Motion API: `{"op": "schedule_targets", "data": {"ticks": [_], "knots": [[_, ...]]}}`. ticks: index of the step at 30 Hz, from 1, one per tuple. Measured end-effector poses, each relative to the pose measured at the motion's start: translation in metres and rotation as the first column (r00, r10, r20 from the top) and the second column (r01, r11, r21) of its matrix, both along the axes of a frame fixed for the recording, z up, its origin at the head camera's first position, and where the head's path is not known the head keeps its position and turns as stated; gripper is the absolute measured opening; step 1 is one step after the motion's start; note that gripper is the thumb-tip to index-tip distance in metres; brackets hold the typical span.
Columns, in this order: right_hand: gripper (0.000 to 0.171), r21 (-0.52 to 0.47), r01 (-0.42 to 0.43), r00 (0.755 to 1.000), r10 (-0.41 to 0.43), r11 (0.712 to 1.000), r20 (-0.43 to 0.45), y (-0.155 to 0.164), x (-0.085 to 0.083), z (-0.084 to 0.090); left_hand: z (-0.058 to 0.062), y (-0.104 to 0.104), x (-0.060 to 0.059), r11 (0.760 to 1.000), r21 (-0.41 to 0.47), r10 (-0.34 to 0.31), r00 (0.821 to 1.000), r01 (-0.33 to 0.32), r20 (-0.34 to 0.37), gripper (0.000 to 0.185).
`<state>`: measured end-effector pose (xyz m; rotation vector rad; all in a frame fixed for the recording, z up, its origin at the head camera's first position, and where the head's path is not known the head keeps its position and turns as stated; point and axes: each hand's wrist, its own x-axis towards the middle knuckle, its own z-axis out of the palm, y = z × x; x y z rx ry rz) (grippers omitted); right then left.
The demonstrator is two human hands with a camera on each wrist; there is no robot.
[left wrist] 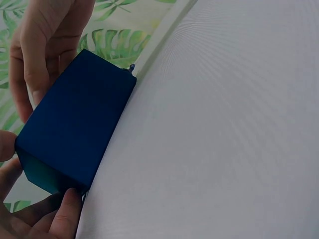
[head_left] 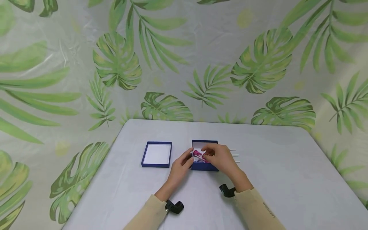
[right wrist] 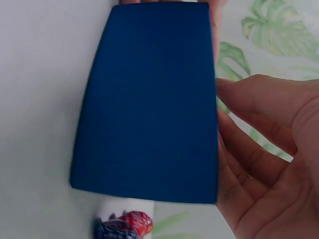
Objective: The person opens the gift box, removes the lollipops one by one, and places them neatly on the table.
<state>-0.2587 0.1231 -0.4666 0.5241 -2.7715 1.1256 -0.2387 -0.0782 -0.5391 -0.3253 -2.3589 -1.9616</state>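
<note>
Lying in the blue box (head_left: 204, 166), the pink-wrapped lollipop (head_left: 198, 154) runs its long axis across the box, wrapped head toward the box's left wall; whether the white sticks (head_left: 233, 155) jutting past the box's right side belong to it cannot be told. The lollipop's wrapper is bright pink with white patches and looks crinkled; in the right wrist view another wrapped sweet (right wrist: 124, 225), red and dark blue, shows just below the box's outer wall. The box itself is small, square, dark blue outside, and stands on the counter (head_left: 287, 179) near its middle.

The left hand (head_left: 180, 166) rests against the box's left wall, its fingers (left wrist: 67, 214) curled around the lower corner and the thumb at the rim, so it grips the box. The right hand (head_left: 220, 157) arches over the box's right half, fingertips bent down to the lollipop; whether they pinch it or only touch it cannot be told from the head view, and the right wrist view shows only the palm (right wrist: 271, 164) beside the box's wall.

The box lid (head_left: 157, 154), blue with a white inside, lies open side up well left of the box.
</note>
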Motion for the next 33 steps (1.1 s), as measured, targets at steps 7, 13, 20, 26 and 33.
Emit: {"op": "schedule_targets", "data": {"ticks": [7, 13, 20, 26, 33], "knots": [[0.021, 0.028, -0.009, 1.000, 0.008, 1.000, 0.026, -0.009, -0.006, -0.009, 0.011, 0.001, 0.005, 0.999, 0.032, -0.010, 1.000, 0.010, 0.003, 0.045], [0.017, 0.076, -0.012, 1.000, 0.010, 0.997, 0.024, -0.015, -0.011, -0.013, 0.030, 0.001, 0.016, 0.999, 0.045, -0.028, 0.999, 0.027, 0.019, 0.046], [0.017, 0.150, -0.024, 1.000, 0.021, 0.988, 0.021, -0.021, -0.017, -0.011, 0.007, 0.001, 0.004, 1.000, 0.031, 0.001, 1.000, 0.000, -0.005, 0.045], [0.019, 0.197, -0.001, 1.000, -0.005, 0.980, 0.031, -0.024, -0.021, -0.013, 0.004, 0.002, 0.003, 1.000, 0.029, -0.002, 1.000, 0.002, -0.002, 0.045], [0.020, 0.212, -0.004, 1.000, -0.002, 0.977, 0.026, -0.025, -0.024, -0.014, 0.026, 0.002, 0.017, 0.999, 0.040, -0.027, 1.000, 0.027, -0.010, 0.045]]}}
